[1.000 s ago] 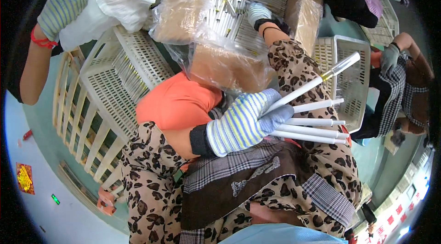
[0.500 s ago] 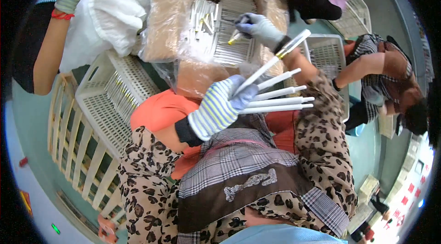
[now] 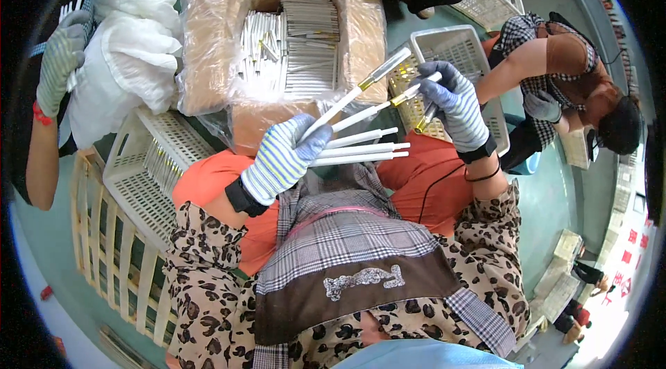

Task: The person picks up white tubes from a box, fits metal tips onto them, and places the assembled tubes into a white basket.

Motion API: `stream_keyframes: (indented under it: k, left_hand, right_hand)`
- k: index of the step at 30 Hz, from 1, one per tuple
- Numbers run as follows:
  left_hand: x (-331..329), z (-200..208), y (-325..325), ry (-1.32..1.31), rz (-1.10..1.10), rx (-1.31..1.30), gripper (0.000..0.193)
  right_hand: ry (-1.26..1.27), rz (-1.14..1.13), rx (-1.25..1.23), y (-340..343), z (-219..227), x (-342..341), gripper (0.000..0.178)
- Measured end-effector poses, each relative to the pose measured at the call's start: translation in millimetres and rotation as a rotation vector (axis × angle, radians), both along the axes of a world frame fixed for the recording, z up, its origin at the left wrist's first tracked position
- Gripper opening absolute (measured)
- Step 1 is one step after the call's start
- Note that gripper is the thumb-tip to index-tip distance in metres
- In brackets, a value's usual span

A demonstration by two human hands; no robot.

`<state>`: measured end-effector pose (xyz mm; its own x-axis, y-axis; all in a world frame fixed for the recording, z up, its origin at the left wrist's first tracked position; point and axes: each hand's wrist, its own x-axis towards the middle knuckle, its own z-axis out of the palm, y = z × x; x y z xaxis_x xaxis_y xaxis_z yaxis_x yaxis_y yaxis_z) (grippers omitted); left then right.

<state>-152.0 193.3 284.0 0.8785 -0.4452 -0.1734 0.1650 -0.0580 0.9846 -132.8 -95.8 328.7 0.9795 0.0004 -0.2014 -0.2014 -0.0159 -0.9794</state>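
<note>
My left hand [image 3: 281,157], in a striped knit glove, is closed around a fan of slim white sticks [image 3: 364,146]. The uppermost stick carries a gold ring and a long greyish tip [image 3: 381,70]. My gloved right hand [image 3: 454,108] is closed at the far end of the stick below it, where a gold fitting [image 3: 406,95] shows. Beneath my right fingers another small gold-and-clear piece [image 3: 424,120] pokes out, partly hidden by them. Beyond my hands stands a plastic-lined cardboard box [image 3: 274,124] holding stacked white sticks [image 3: 311,29].
To the left are a white plastic basket [image 3: 121,185] with gold-tipped sticks, a wooden slatted frame [image 3: 90,230], white cloth [image 3: 132,49] and another person's gloved hand [image 3: 62,67]. Another white basket [image 3: 447,34] stands right, near a person in a checked top [image 3: 517,36].
My right hand has moved from above the box to the outer end of a fanned stick, bringing gold pieces with it. My left hand keeps its sticks. The whole view has shifted.
</note>
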Motion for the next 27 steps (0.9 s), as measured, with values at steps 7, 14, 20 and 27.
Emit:
stream_keyframes:
  k: [7,14,20,27]
  left_hand:
    - [1.4,-5.8,2.7,-0.038,-0.065,0.097,0.026]
    - [-6.5,10.7,7.2,0.042,-0.144,0.161,0.024]
    - [-12.2,8.4,10.1,0.024,-0.155,0.152,0.018]
    - [-13.8,12.8,5.3,-0.124,-0.185,0.184,0.015]
  right_hand:
    - [0.048,0.029,-0.034,-4.2,-0.2,-7.3,0.019]
    - [0.155,0.453,-0.271,1.6,18.6,-15.5,0.022]
    - [0.13,0.387,-0.22,11.2,10.0,-31.2,0.019]
    - [0.039,0.396,-0.269,22.3,10.1,-36.9,0.016]
